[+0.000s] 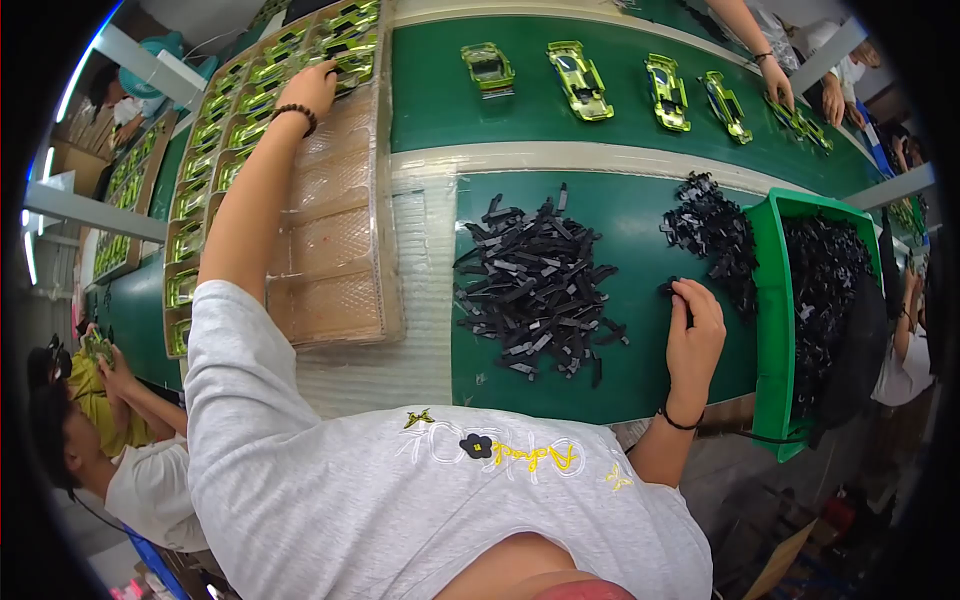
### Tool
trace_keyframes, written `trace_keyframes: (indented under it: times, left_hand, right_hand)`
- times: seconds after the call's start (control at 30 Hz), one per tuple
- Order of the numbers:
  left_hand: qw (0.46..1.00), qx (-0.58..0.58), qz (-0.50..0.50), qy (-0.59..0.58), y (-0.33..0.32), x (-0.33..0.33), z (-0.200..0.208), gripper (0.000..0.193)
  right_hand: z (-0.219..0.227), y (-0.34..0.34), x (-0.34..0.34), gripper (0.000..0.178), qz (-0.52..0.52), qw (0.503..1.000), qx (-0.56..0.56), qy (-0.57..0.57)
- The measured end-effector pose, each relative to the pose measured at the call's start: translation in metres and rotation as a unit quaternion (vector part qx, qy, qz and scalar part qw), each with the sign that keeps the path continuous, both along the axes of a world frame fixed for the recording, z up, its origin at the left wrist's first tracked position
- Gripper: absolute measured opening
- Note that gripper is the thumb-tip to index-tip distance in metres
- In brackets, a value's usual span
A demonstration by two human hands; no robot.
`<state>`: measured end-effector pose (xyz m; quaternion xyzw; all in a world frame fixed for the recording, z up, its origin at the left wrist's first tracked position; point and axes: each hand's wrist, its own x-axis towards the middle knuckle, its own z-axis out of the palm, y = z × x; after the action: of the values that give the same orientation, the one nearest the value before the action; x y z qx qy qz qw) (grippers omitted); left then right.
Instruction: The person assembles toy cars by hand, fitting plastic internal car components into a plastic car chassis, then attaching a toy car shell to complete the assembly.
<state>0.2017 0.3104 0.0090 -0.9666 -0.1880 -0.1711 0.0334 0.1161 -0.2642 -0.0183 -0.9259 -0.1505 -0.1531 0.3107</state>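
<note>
My left hand reaches into the upper part of a clear compartment tray. Its fingers are closed on a lime-green toy car body, partly hidden by the hand. Rows of similar car bodies fill the tray's left and top compartments. Over the green worktop, my right hand pinches a small black plastic part between thumb and fingers. It hovers between a heap of long black plastic pieces and a pile of small curled black parts.
A green plastic bin full of black parts stands at the right. Several lime-green car bodies lie spaced along a green conveyor belt at the far side. Another person's hand touches one at the belt's right. Co-workers sit at both sides.
</note>
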Motion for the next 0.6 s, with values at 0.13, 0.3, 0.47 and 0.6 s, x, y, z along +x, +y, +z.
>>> trace_keyframes:
  times: [0.13,0.3,0.47,0.6]
  left_hand:
    - [0.995,0.063,-0.041,-0.071,-0.034,0.011,0.012,0.027]
    - [0.987,-0.151,-0.056,0.007,-0.152,0.059,0.032,0.048]
    - [0.938,-0.295,0.025,0.179,-0.183,0.146,-0.013,0.053]
    - [0.928,-0.068,-0.032,0.365,-0.157,0.175,-0.045,0.028]
  right_hand:
    - [0.0,-0.002,-0.001,0.014,-0.008,1.0,-0.01,0.003]
    - [0.001,0.001,-0.001,0.014,0.001,1.0,-0.003,-0.023]
    - [-0.003,-0.005,-0.003,0.014,0.001,1.0,0.019,-0.023]
    - [-0.006,-0.005,-0.001,0.014,-0.005,0.999,0.042,-0.015]
